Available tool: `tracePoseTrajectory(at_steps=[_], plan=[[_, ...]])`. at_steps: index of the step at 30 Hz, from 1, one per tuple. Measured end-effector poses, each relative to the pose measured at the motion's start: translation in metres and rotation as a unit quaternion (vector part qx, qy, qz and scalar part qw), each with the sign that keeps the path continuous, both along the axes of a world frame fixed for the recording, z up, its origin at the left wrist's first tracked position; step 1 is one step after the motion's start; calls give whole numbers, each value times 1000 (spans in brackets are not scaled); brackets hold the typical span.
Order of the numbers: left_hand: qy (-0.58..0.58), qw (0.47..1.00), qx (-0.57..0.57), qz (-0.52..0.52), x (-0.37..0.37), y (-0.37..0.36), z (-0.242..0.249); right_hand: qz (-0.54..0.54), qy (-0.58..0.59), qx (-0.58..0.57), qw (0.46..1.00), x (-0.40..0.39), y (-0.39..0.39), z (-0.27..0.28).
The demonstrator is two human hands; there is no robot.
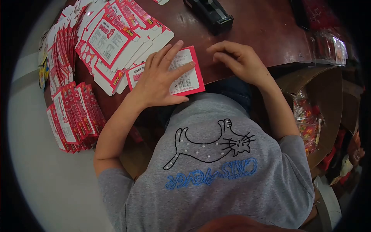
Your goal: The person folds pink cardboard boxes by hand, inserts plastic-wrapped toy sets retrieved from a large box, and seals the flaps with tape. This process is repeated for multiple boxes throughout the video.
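Observation:
A pink-and-white printed carton (185, 87) with a barcode lies at the table's near edge. My left hand (158, 75) rests palm down on it, fingers spread, covering its middle. To the right of the carton, my right hand (241, 62) hovers over the edge of the table, apart from the carton. Its thumb and forefinger point left with a small gap between them, and nothing shows in it; its other fingers are hidden. Beyond the left hand lies a heap of flattened cartons (110, 40) in the same print.
A black tape dispenser (210, 15) stands on the dark red table (262, 27). Folded cartons (73, 112) are stacked at the left edge. Clear-wrapped packets (330, 48) lie at the right, above an open cardboard box (320, 104) holding red packets (307, 127).

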State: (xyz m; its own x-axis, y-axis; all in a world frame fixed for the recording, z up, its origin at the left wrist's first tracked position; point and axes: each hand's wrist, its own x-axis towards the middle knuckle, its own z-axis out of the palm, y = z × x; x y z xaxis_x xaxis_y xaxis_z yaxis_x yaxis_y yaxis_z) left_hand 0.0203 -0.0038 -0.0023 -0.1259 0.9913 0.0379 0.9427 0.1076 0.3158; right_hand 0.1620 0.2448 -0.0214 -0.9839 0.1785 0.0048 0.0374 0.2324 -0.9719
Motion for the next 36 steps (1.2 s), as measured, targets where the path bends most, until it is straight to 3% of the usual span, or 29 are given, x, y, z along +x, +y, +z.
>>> tracePoseTrajectory(at_steps=[1, 4, 11, 13, 17, 19, 21, 22, 23, 24, 25, 26, 28, 29, 30, 31, 33, 35, 36], plan=[[-2, 1000, -1, 1, 0, -1, -4, 74, -26, 31, 996, -2, -5, 3], [-41, 998, 31, 41, 0, -5, -12, 143, -43, 127, 981, -15, -10, 6], [-18, 999, 27, 14, -2, -3, -10, 125, -33, 164, 978, -25, -21, -15], [-22, 999, 22, 16, -1, -3, -10, 84, -105, 278, 951, -23, -26, -6], [-25, 997, 42, 56, 1, -4, 1, 36, -49, 276, 959, -19, -18, 2], [-70, 980, 97, 159, 0, -7, 11, -203, 84, 146, 965, -22, -5, 6], [-188, 916, 144, 324, -5, -17, 19, -268, 72, 157, 948, -33, 23, -5], [-367, 817, 173, 409, -11, -18, 33, -268, 92, 145, 948, -43, 38, -24], [-528, 678, 193, 473, -16, -19, 47, -269, 114, 133, 947, -48, 46, -32], [-573, 631, 215, 476, -22, -34, 47, -271, 120, 132, 946, -50, 46, -25], [-570, 636, 217, 474, -27, -44, 43, -236, 8, 15, 972, -53, 44, -13], [-500, 724, 139, 454, -29, -54, 38, -191, -104, -104, 970, -54, 43, -6], [-290, 887, 28, 359, -17, -60, 44, -193, -47, -143, 970, -52, 41, -5], [-287, 888, 26, 359, -15, -60, 48, -193, 4, -179, 965, -51, 39, -6], [-127, 957, -63, 254, -14, -59, 56, -192, 5, -181, 964, -48, 37, -8], [38, 979, -148, 136, -11, -57, 60, -191, 46, -161, 967, -43, 37, -12], [46, 981, -156, 107, -12, -46, 54, -190, 87, -139, 968, -36, 36, -21], [116, 982, -138, -55, -19, -29, 44, -205, 87, -130, 966, -30, 35, -33], [116, 982, -135, -58, -23, -17, 40, -208, 86, -128, 966, -28, 34, -40]])
